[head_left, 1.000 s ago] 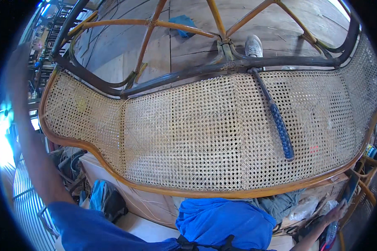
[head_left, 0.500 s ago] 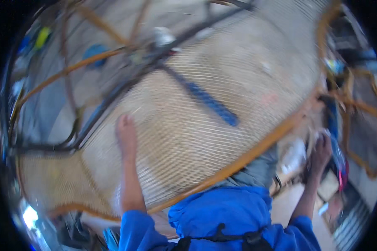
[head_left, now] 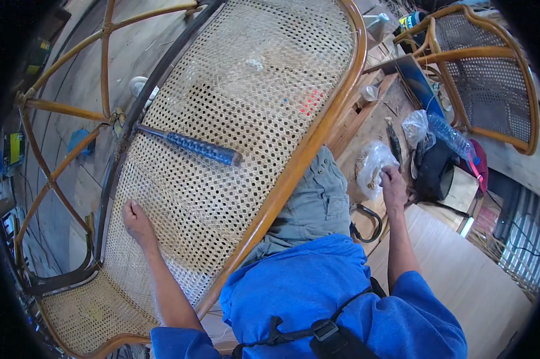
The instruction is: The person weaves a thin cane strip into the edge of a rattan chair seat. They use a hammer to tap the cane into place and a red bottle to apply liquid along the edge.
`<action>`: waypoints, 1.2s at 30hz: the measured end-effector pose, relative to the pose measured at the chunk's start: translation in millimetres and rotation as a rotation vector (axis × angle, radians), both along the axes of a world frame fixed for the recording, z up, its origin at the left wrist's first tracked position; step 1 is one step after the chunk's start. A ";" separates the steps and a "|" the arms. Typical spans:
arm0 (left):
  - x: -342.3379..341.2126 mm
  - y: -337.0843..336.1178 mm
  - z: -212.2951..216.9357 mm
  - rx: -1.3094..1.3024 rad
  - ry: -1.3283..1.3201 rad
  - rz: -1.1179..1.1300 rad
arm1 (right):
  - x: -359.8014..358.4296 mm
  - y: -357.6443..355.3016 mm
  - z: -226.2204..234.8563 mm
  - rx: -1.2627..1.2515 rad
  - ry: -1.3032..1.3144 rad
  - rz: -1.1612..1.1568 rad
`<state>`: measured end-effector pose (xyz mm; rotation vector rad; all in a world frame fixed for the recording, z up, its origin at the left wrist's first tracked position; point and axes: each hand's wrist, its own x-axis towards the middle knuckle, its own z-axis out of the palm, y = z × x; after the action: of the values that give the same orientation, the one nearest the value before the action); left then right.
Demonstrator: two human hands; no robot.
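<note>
A woven cane seat panel (head_left: pixel 246 107) in a curved rattan frame (head_left: pixel 306 149) lies across my lap. My left hand (head_left: pixel 137 220) rests flat on the cane weave near its dark inner rail, holding nothing. A tool with a blue grip (head_left: pixel 201 148) lies loose on the weave above that hand. My right hand (head_left: pixel 393 182) reaches to my right and its fingers pinch a clear plastic bag (head_left: pixel 373 164) of small bits on the wooden floor.
A second cane chair (head_left: pixel 485 78) stands at the upper right. A plastic bottle (head_left: pixel 452 137), another clear bag (head_left: pixel 415 124), a black bag (head_left: pixel 434 173) and a dark hooked tool (head_left: pixel 366 221) lie by my right side. Bare rattan struts (head_left: pixel 60 107) fan out left.
The view has swung right and the cane panel now runs diagonally. My left hand has come to rest on the weave, and my right hand has reached the plastic bag.
</note>
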<state>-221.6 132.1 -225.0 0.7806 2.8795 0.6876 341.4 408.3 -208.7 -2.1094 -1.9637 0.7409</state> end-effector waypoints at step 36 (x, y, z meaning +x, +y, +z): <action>8.4 -1.5 -5.8 0.092 -0.004 -0.013 | -7.7 -25.5 13.2 -0.322 0.628 -0.317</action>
<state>-213.3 130.6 -230.8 0.8070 2.8541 0.8249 333.7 382.8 -195.5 -1.9312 -1.2139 1.4956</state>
